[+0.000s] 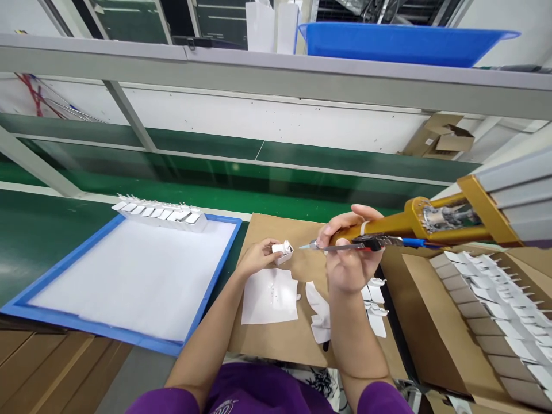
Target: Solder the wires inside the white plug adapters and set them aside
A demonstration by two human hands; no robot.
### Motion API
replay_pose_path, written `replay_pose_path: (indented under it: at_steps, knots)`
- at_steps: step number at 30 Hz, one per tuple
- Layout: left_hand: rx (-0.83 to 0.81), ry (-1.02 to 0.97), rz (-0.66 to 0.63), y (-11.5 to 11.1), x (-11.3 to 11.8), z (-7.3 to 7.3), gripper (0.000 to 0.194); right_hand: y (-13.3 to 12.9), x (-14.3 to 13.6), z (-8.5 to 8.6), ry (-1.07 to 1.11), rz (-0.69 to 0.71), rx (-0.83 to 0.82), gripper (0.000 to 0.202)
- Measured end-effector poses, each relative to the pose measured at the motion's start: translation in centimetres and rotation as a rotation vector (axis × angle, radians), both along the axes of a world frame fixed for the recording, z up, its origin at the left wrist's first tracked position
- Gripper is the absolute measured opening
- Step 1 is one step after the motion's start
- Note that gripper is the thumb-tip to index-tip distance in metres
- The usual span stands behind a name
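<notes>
A small white box-shaped part [283,257] with a knobbed top is pinched in the fingers of my left hand [255,256], above a brown sheet [267,227]. My right hand [351,264] grips a gold dispensing gun [388,225], whose long body runs off to the upper right. The gun's pale pointed nozzle [307,246] aims left at the part, with a small gap between them. Below my left hand lies a white paper sheet [267,299] with small specks. A crumpled white tissue [318,310] rests near my right forearm.
At left, a blue-rimmed tray [194,325] carries a row of white parts [159,213]. A cardboard box [425,310] at right holds many similar white parts [495,310]. Two more white pieces [375,305] lie beside my right forearm. Overhead, a shelf [215,60] bears a blue bin [405,43].
</notes>
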State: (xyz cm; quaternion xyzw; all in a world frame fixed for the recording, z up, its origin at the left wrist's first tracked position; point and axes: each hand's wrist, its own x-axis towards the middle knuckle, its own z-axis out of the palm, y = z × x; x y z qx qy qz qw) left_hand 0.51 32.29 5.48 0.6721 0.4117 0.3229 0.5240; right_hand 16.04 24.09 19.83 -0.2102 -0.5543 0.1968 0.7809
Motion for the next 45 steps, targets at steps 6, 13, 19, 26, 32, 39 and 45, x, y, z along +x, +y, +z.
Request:
replay_pose_path:
  at_steps: [6, 13, 19, 26, 32, 39, 45]
  knots:
    - [0.091, 0.094, 0.128, 0.2, 0.0, -0.2, 0.03, 0.2, 0.0, 0.0, 0.014, 0.004, 0.042, 0.032]
    - [0.306, 0.427, 0.107, -1.7, 2.3, 0.0, 0.042, 0.2, 0.0, 0.3, 0.028, 0.087, 0.067, 0.032]
    - [0.24, 0.279, 0.137, -2.5, 2.4, 1.6, 0.03, 0.3, 0.1, -0.1, -0.022, 0.064, 0.077, 0.043]
    - [0.515, -0.002, 0.195, -3.2, 2.1, 2.5, 0.025, 0.3, -0.1, -0.3, -0.066, -0.011, 0.077, 0.051]
    - [0.645, -0.036, 0.217, -3.8, 2.2, 3.1, 0.022, 0.1, 0.1, -0.3, -0.069, -0.038, 0.051, 0.051]
    - [0.69, -0.034, 0.231, -4.3, 2.1, 3.8, 0.023, 0.4, 0.2, -0.5, -0.071, -0.095, 0.02, 0.046]
    - [0.633, -0.023, 0.209, -4.4, 2.0, 3.9, 0.026, 0.3, 0.2, -0.5, -0.084, -0.105, 0.009, 0.048]
